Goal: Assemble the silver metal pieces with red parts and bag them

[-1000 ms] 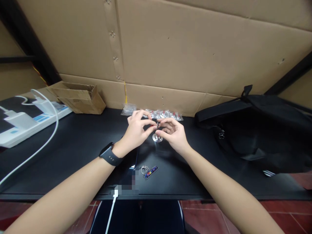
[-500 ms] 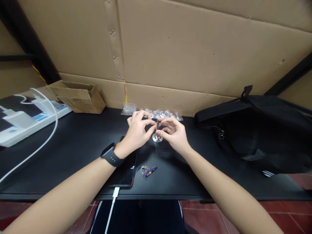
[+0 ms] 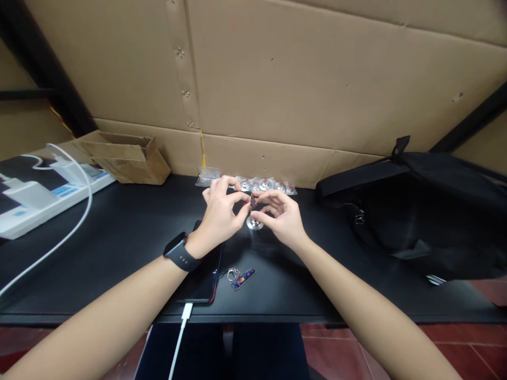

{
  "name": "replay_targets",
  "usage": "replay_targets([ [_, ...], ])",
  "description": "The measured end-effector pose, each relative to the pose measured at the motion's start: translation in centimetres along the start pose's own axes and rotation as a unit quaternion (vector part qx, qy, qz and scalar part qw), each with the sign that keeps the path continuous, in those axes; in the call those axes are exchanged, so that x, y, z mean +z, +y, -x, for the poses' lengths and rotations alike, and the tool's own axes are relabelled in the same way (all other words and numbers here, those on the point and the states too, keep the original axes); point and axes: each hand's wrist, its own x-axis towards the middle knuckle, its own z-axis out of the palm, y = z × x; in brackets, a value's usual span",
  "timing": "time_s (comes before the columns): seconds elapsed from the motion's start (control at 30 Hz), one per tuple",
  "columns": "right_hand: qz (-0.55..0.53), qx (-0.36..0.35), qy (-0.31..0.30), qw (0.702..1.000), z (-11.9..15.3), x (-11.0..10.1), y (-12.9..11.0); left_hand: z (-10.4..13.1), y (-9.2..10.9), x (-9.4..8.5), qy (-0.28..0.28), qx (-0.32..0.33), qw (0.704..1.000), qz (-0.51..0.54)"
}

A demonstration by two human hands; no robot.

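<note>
My left hand (image 3: pixel 222 207), with a black watch on the wrist, pinches a small shiny metal piece (image 3: pixel 252 202) with some red on it. Thumb and fingertips of my right hand (image 3: pixel 284 215) close on the same piece from the other side. Just below my fingertips is a round silver disc (image 3: pixel 254 224); whether it joins the piece I cannot tell. Behind my hands, several similar silver discs with red parts lie in clear plastic packets (image 3: pixel 264 184). A small keychain (image 3: pixel 243 279) with a metal ring lies on the black table (image 3: pixel 285 287), nearer to me.
A phone (image 3: pixel 201 279) with a white cable lies under my left wrist. At the left are a white power strip (image 3: pixel 75 191) and an open cardboard box (image 3: pixel 129 161). A black bag (image 3: pixel 431 211) fills the right side. Cardboard (image 3: pixel 309 95) forms the back wall.
The metal piece has turned slightly between my fingers, showing more of its face and some red. Both hands stay in nearly the same place; the view has shifted a little.
</note>
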Motion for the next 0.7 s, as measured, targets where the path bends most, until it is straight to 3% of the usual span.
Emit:
replay_targets([
  [0.17,-0.045,0.06,0.029,0.997,0.3,0.5,-0.1,0.1,-0.2,0.1,0.036,0.057,0.997,-0.039],
  [0.33,-0.109,0.132,0.055,0.984,0.5,1.0,-0.1,0.1,-0.2,0.1,0.035,0.09,0.993,-0.061],
  [0.47,-0.107,0.119,0.051,0.986,0.4,0.8,-0.3,0.0,0.0,0.1,0.018,0.032,0.999,-0.025],
  [0.6,-0.1,0.113,0.037,0.988,0.0,0.3,-0.6,0.0,-0.2,0.3,-0.025,-0.05,0.996,0.075],
  [0.7,-0.077,0.109,0.026,0.991,-0.1,-0.1,-0.9,0.0,-0.3,0.5,-0.04,-0.074,0.989,0.124],
])
